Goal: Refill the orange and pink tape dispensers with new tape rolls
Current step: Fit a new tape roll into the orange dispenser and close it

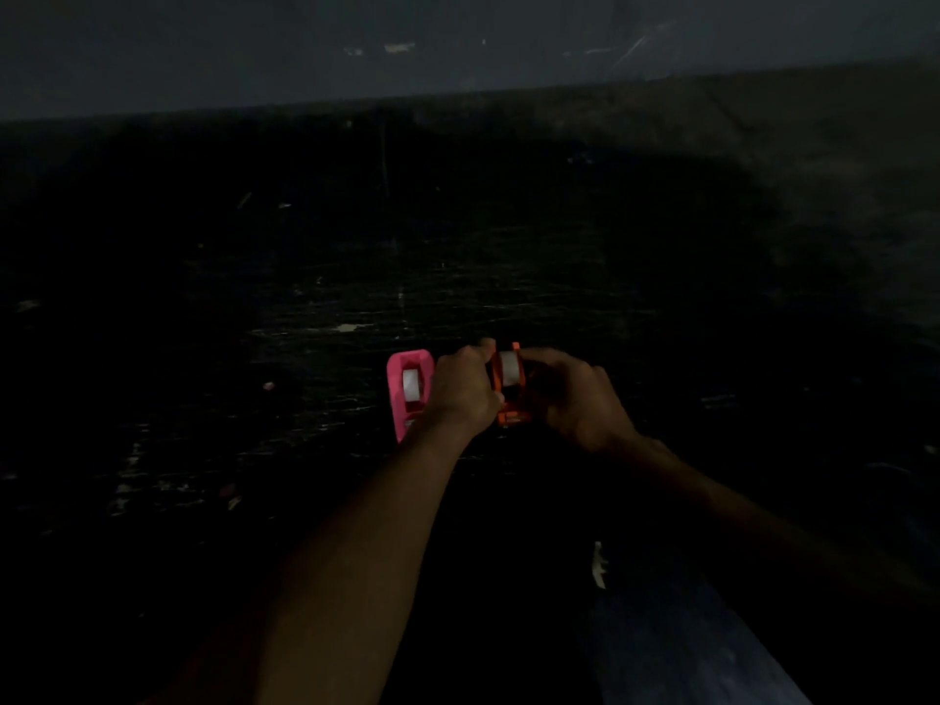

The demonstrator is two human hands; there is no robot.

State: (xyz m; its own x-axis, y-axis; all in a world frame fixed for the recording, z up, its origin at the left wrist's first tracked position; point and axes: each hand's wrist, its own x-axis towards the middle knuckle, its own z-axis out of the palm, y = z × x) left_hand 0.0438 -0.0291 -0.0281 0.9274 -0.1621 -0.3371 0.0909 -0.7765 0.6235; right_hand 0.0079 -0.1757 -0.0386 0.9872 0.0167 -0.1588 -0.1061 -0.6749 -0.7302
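Observation:
The scene is very dark. An orange tape dispenser sits on the dark surface with a white tape roll showing in it. My left hand grips its left side and my right hand grips its right side. A pink tape dispenser stands just left of my left hand, untouched, with a white tape roll inside. My left wrist hides part of the pink dispenser's right edge.
The dark scratched surface stretches all around and ends at a grey wall far ahead. A small white scrap lies near my right forearm. Small light flecks dot the surface at left.

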